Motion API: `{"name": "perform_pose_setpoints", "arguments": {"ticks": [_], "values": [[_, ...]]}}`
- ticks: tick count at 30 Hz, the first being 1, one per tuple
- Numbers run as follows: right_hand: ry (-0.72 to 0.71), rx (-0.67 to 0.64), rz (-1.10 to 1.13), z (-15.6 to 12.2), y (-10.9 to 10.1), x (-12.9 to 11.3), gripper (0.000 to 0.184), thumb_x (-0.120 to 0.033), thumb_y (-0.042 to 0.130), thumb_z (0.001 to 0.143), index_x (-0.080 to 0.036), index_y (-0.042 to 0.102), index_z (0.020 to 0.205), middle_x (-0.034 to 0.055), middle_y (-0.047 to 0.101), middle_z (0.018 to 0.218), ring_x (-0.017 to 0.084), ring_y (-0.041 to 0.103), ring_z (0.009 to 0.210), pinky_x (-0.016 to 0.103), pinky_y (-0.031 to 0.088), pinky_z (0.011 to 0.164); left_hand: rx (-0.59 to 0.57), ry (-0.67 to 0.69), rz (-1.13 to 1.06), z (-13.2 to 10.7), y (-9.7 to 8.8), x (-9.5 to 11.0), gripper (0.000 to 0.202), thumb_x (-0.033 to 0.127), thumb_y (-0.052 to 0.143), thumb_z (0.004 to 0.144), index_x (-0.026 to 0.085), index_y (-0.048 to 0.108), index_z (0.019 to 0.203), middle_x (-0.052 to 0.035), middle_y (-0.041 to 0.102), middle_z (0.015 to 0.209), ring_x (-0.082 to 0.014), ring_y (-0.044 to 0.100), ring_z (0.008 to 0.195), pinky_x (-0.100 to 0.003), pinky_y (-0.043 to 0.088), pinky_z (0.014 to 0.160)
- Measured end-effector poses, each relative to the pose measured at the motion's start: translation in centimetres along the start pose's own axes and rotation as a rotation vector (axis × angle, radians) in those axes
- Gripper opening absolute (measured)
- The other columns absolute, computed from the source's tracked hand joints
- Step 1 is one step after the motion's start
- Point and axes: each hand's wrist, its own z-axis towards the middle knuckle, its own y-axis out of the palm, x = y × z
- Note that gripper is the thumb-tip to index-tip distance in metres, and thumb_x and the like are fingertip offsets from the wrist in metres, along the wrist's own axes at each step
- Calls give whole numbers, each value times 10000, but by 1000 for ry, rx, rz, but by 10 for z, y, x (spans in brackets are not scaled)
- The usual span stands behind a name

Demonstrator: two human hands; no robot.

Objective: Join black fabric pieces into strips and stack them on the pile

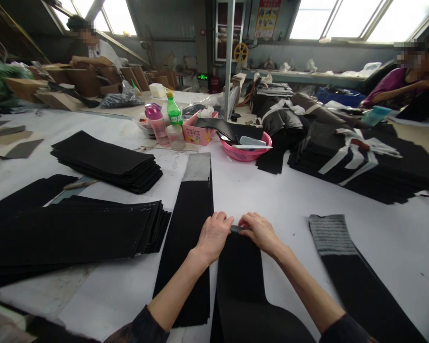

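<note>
My left hand (214,234) and my right hand (258,230) meet at the far end of a black cut piece (241,271) that lies on the white table (257,190) in front of me. Both hands have their fingers curled and pinch the grey top edge (236,228) of that piece between them. Just left of it lies a long stack of black strips (188,233) with a grey end. Another black strip with a grey ribbed end (343,257) lies to the right.
Stacks of black sheets sit at left (107,162) and lower left (67,233). A pink basin (245,152), a pink box (196,133) and bottles (173,112) stand at the middle back. Bundled black pieces (357,157) lie at right. Two other people work at the far corners.
</note>
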Motion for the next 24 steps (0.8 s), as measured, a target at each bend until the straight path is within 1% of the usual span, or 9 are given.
{"name": "perform_pose_setpoints", "arguments": {"ticks": [3, 5, 9, 12, 15, 19, 24], "values": [[-21, 12, 19, -2, 3, 4, 80, -221, 711, 796, -237, 646, 838, -3, 613, 851, 175, 539, 853, 279, 419, 736, 10, 47, -9, -1, 3, -3, 181, 210, 617, 872, 239, 603, 1050, -48, 564, 1068, -218, 525, 1003, -331, 454, 789], [-58, 61, 55, -6, 8, 8, 60, -206, 703, 810, -237, 656, 833, 3, 615, 892, 174, 538, 885, 280, 437, 767, 28, 59, -15, -3, 6, -5, 163, 201, 606, 879, 244, 614, 1036, -44, 569, 1061, -214, 519, 1017, -327, 449, 796], [-224, 181, 136, -13, 18, 17, 65, -199, 633, 877, -244, 676, 858, 15, 627, 920, 173, 534, 891, 282, 460, 780, 119, 119, 7, -8, 15, -8, 149, 181, 559, 907, 236, 626, 1027, -50, 582, 993, -207, 524, 984, -325, 442, 777], [-313, 191, 100, -17, 21, 21, 155, -231, 536, 940, -247, 682, 893, 29, 631, 897, 175, 530, 859, 287, 463, 755, 187, 182, 47, -12, 24, -10, 178, 171, 503, 934, 220, 619, 1060, -66, 586, 994, -208, 532, 971, -333, 442, 772], [-365, 200, 37, -19, 19, 20, 203, -236, 482, 966, -236, 682, 929, 42, 629, 903, 175, 529, 848, 294, 459, 762, 211, 244, 103, -15, 28, -11, 226, 150, 487, 935, 189, 589, 1133, -87, 589, 1036, -227, 536, 1012, -356, 449, 805], [-399, 197, -35, -21, 16, 18, 211, -223, 466, 971, -224, 675, 997, 55, 626, 932, 176, 530, 860, 304, 456, 781, 203, 316, 156, -17, 27, -13, 270, 125, 480, 928, 155, 553, 1186, -110, 591, 1079, -249, 538, 1059, -370, 460, 822], [-398, 186, -89, -22, 17, 21, 191, -204, 495, 957, -229, 669, 1031, 53, 626, 956, 178, 536, 884, 310, 454, 792, 203, 345, 140, -15, 26, -14, 278, 119, 464, 934, 167, 539, 1198, -111, 587, 1105, -242, 552, 1046, -372, 468, 825]]}}
